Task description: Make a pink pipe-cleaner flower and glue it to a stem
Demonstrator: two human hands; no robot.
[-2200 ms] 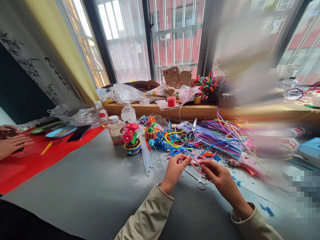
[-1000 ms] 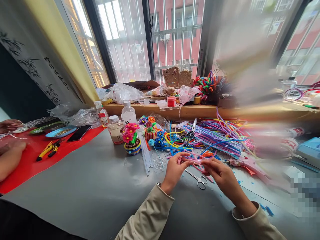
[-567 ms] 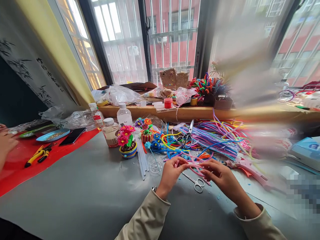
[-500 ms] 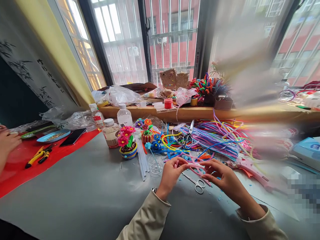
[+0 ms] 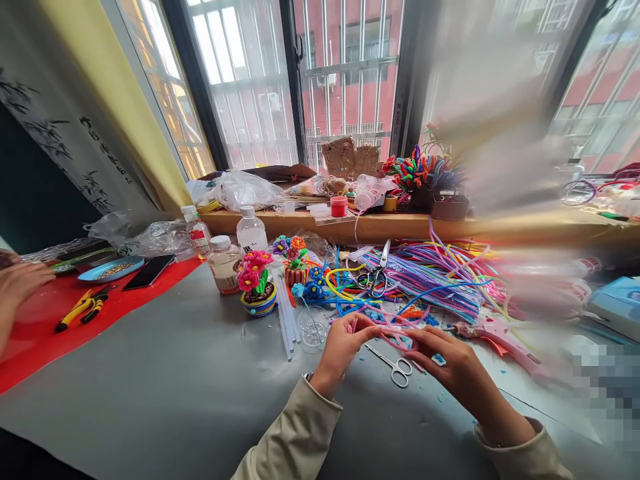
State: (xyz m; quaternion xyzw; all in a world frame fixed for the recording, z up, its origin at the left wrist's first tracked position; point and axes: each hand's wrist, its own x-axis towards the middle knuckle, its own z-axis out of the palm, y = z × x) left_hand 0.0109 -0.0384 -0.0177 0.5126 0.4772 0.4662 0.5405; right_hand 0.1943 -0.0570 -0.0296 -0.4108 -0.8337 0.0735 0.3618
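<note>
Pink pipe cleaners [image 5: 395,338], bent into loops, stretch between my two hands above the grey table. My left hand [image 5: 345,352] pinches one end of them between thumb and fingers. At the other side my right hand [image 5: 447,360] has its fingers closed on the looped part. Just below them lies a pair of small silver scissors [image 5: 399,370], partly hidden by my hands. Behind my hands spreads a heap of coloured pipe cleaners [image 5: 425,273], with black-handled scissors [image 5: 376,275] on it. A pink glue gun [image 5: 510,343] rests to the right of my right hand.
Potted pipe-cleaner flowers [image 5: 257,283], clear glue sticks [image 5: 287,320] and a clear round dish [image 5: 313,327] stand left of my hands. Behind are bottles [image 5: 223,263]. Pliers [image 5: 85,310], a phone [image 5: 149,272] and another person's hand [image 5: 23,287] are at the far left.
My right hand's fingers have closed in on the pink loops, which now look rounder. My left hand keeps its pinch. At the far left the other person's hand has shifted slightly right.
</note>
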